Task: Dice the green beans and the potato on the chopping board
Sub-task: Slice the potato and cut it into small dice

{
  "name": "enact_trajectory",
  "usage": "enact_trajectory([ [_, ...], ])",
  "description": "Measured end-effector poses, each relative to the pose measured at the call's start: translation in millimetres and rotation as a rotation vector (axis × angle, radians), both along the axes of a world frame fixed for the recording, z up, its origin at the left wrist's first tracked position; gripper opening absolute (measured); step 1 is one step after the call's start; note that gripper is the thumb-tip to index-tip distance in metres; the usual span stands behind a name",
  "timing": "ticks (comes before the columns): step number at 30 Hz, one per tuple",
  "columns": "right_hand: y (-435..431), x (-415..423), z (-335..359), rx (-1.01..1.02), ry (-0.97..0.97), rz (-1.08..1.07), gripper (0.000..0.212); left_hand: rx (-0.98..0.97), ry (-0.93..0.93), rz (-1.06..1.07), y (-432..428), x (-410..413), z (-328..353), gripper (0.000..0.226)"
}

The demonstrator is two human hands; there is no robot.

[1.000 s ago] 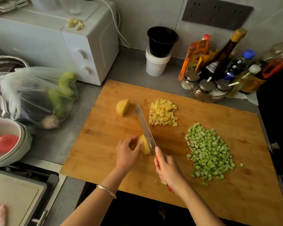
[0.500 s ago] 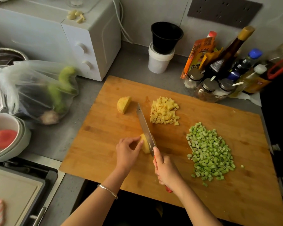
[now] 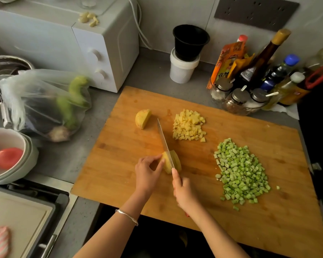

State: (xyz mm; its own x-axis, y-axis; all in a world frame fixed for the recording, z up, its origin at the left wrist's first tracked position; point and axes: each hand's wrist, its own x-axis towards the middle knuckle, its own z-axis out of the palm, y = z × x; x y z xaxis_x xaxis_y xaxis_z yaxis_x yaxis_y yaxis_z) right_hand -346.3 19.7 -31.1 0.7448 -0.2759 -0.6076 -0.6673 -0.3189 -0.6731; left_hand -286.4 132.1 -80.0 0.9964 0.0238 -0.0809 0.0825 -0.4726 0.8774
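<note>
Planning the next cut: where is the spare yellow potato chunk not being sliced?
Head view: the spare yellow potato chunk lies at the far left of the wooden chopping board, left of the steel knife blade's tip and the pale diced potato pile.

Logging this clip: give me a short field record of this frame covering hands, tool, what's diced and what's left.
left hand: holds the potato piece steady
right hand: grips the knife, forefinger extended toward the blade
cut in progress: blade set into the potato piece
diced: diced potato pile; green beans pile, right side of chopping board
left to cut: potato wedge, far side of board
</note>
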Motion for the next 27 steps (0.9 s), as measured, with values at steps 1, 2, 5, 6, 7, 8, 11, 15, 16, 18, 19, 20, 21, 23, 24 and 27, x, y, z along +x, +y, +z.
enact_trajectory([
  [1,-1,0,2,0.028,0.003,-0.007,0.054,0.001,-0.001,0.001,0,0,1,0.024],
  [2,-2,0,4,0.063,0.010,-0.018,0.055,0.000,0.001,0.003,0,0,1,0.025],
  [5,-7,4,20,0.176,0.033,-0.052,0.052,0.007,-0.001,-0.002,1,0,1,0.025],
  [6,-8,5,26,0.192,0.033,-0.049,0.052,0.012,0.005,-0.005,1,1,1,0.026],
  [7,-9,6,31,0.203,0.028,-0.043,0.051,0.016,0.017,-0.008,1,1,0,0.026],
  [8,-11,6,35,0.217,0.019,-0.041,0.051,0.019,0.030,-0.011,1,2,-1,0.027],
  [11,-12,4,47,0.267,-0.047,-0.046,0.052,0.018,0.050,-0.009,3,1,-5,0.030],
  [15,-14,-2,54,0.275,-0.135,-0.046,0.052,0.036,0.023,-0.079,10,-8,-2,0.036],
  [16,-13,-2,54,0.273,-0.128,-0.036,0.052,0.077,-0.021,-0.123,14,-13,-2,0.038],
  [18,-11,-4,52,0.276,-0.089,-0.034,0.052,0.177,-0.097,-0.213,23,-22,-5,0.045],
  [19,-10,-5,50,0.278,-0.066,-0.037,0.051,0.225,-0.118,-0.253,27,-26,-8,0.049],
  [20,-8,-6,49,0.276,-0.053,-0.038,0.051,0.263,-0.135,-0.287,30,-29,-11,0.052],
  [21,-7,-7,47,0.268,-0.048,-0.033,0.051,0.288,-0.147,-0.315,32,-32,-14,0.054],
  [23,-4,-6,44,0.236,-0.053,-0.015,0.052,0.319,-0.154,-0.355,34,-33,-16,0.056],
  [24,-3,-6,42,0.220,-0.053,-0.008,0.052,0.330,-0.156,-0.364,34,-33,-17,0.056],
  [27,-2,-4,38,0.183,-0.026,-0.001,0.052,0.352,-0.151,-0.375,35,-34,-17,0.055],
])
